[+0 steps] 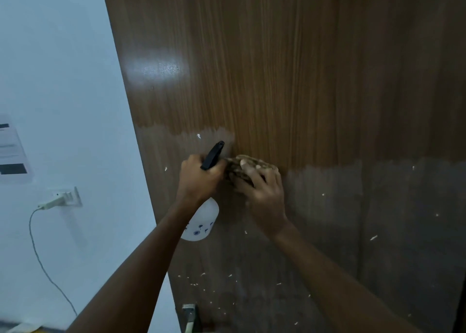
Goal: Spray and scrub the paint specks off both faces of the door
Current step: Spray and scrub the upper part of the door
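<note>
A: Your left hand (pixel 199 179) grips the neck of the spray bottle (pixel 201 221), fingers wrapped tight round it. The black nozzle (pixel 213 155) sticks up past your knuckles and tilts toward the door (pixel 277 68). The white body hangs below your wrist.

B: And your right hand (pixel 262 194)?

A: It holds a scrub pad (pixel 242 167), brownish and crumpled, with your fingers curled over it and pressing it against the wood. The pad sits just beside the nozzle, nearly touching your left hand.

B: Where is the door relative to both?

A: Right in front of you, filling most of the view. Both hands work at about its mid height, near the left edge, which runs along the white wall (pixel 58 80).

B: How does the surface look?

A: The upper part is brown wood grain with a shiny wet-looking patch at upper left. Below a ragged line level with your hands it turns dull and greyish. White specks (pixel 198 136) dot that lower zone: one just above the nozzle, several to the right, and a thick scatter lower down between your forearms.

B: Anything on the wall?

A: A socket (pixel 68 196) with a plug and cable, and a paper notice (pixel 12 151).
</note>
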A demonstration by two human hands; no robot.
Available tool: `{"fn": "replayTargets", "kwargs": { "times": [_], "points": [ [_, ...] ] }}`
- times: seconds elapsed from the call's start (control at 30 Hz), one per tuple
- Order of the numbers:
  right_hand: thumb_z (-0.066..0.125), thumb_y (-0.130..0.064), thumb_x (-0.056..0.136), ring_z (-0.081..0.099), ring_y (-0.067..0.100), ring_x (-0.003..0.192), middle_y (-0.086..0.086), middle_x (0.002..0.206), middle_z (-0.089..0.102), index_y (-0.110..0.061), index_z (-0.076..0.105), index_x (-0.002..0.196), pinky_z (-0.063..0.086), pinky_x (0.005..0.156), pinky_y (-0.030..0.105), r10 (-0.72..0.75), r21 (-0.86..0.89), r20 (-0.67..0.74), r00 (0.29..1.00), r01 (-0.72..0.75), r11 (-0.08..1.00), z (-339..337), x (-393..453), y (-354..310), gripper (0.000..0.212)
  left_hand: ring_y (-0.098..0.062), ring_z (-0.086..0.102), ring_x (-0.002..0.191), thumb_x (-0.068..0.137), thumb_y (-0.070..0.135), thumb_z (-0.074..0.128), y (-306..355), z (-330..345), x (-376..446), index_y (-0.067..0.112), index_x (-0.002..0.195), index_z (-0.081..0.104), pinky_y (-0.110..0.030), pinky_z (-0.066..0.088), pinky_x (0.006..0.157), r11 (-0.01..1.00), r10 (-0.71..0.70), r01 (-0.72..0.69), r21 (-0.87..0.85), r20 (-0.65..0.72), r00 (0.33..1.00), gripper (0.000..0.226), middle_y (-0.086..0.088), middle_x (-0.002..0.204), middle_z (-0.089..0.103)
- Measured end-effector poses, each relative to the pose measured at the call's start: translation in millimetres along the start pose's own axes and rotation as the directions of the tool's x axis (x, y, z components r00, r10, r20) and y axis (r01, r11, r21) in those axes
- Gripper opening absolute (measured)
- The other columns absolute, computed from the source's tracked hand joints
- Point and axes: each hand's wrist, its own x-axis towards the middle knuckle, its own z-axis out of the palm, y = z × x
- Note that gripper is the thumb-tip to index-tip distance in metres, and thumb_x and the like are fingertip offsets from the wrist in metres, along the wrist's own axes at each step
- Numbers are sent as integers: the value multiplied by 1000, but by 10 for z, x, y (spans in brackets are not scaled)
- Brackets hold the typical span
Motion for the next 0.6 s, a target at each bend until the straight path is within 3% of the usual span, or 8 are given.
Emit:
{"fn": "replayTargets", "kwargs": {
  "times": [0.07, 0.13, 0.27, 0.37, 0.47, 0.6],
  "points": [
    [62, -11, 100, 57, 31, 100, 7, 129, 70, -22, 79, 111, 52, 84, 49, -24, 26, 26, 999, 23, 999, 22, 70, 21, 22, -28, 54, 49, 88, 34, 67, -21, -63, -8, -4, 72, 66, -46, 47, 49, 1000, -3, 3, 17, -9, 1000, 42, -24, 63, 63],
    [62, -1, 94, 54, 31, 97, 7, 127, 69, -22, 79, 114, 50, 82, 45, 42, 15, -25, 999, -41, 999, 108, 495, 35, 33, -29, 55, 50, 86, 38, 67, -30, -119, 9, -4, 74, 66, -51, 50, 50, 999, -22, 22, 37, -22, 1000, 44, -23, 65, 64],
    [61, 2, 96, 53, 28, 94, 5, 123, 70, -22, 79, 115, 47, 82, 42, 175, 1, -162, 971, -177, 984, 272, 1106, -47, 36, -48, 60, 57, 94, 28, 70, -63, -184, 37, -6, 79, 66, -54, 53, 53, 997, -28, 33, 77, -69, 997, 37, -26, 68, 64],
    [54, -8, 106, 56, 30, 96, 7, 126, 71, -22, 79, 113, 49, 88, 47, 34, -18, -99, 995, -36, 999, 294, 592, -203, 30, -33, 58, 51, 93, 31, 71, -37, -202, 20, -3, 75, 67, -49, 50, 50, 996, -21, 29, 88, -86, 996, 39, -22, 65, 65],
    [54, -18, 108, 57, 30, 94, 7, 124, 73, -17, 81, 98, 53, 83, 48, -143, 33, -15, 990, 143, 989, 255, 239, -225, 29, -28, 58, 52, 95, 29, 71, 13, -250, -23, 0, 73, 69, -46, 50, 51, 995, -2, 10, 100, -77, 997, 36, -19, 64, 66],
    [47, -5, 105, 50, 29, 95, 7, 124, 72, -19, 80, 103, 49, 78, 43, -102, 10, -87, 991, 104, 995, 346, 933, -231, 36, -32, 58, 52, 82, 49, 68, 46, -399, 10, -2, 76, 69, -55, 53, 52, 994, -31, 44, 99, -130, 991, 52, -24, 70, 68]
  ]
}}
